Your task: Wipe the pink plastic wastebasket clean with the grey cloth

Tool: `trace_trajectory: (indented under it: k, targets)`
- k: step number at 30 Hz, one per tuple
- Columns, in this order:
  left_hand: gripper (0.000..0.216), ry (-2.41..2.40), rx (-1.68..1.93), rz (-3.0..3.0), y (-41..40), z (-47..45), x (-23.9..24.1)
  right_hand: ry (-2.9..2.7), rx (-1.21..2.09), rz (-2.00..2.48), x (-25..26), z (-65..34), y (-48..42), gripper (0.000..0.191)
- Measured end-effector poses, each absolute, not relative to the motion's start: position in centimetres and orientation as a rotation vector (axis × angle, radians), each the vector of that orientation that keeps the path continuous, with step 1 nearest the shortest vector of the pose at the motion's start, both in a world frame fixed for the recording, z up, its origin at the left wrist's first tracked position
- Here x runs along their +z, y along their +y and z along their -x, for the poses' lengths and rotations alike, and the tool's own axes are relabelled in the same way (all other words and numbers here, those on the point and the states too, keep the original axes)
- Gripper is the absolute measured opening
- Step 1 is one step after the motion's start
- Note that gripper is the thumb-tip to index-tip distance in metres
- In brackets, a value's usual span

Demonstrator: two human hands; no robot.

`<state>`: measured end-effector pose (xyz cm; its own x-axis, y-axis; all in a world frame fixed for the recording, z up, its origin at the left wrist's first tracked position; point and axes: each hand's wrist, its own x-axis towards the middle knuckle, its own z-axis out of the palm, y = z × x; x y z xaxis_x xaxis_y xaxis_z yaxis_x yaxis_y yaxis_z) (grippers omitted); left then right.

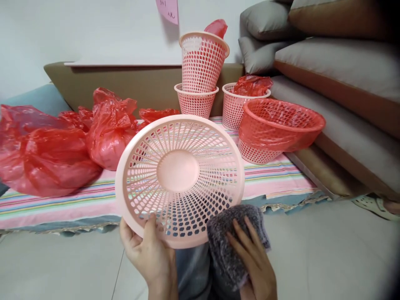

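A round pink plastic basket [178, 171] with a pierced wall and a solid round base is held up before me, its open rim towards my face. My left hand [151, 246] grips its lower left rim, thumb inside and fingers behind. Against the lower right rim lies a folded dark grey cloth [225, 246]. My right hand [253, 254] holds this cloth, fingers laid across it and pressing it to the basket's edge. The right thumb is hidden behind the cloth.
Red plastic bags [50, 154] sit left on a striped cloth [275, 179]. Behind are stacked pink baskets [203, 62], another basket [233, 106] holding red plastic, and one lined with a red bag [281, 125]. Grey cushions [337, 66] pile up at right. A shoe [375, 206] shows at right.
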<state>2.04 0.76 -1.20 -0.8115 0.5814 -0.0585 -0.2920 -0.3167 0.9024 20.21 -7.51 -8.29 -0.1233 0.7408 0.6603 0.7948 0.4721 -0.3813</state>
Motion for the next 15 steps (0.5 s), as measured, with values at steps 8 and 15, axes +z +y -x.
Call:
trace_trajectory:
  k: [8, 15]
  targets:
    - [0.047, 1.377, 2.189, -0.327, 0.9, -1.8, -1.2, -2.036, -0.272, 1.079, -7.6, -17.5, -7.5, 0.043]
    - [0.048, 1.382, 2.180, -0.404, 0.8, -1.7, -1.4, -1.941, -0.157, 1.186, -5.6, -21.5, -4.5, 0.052]
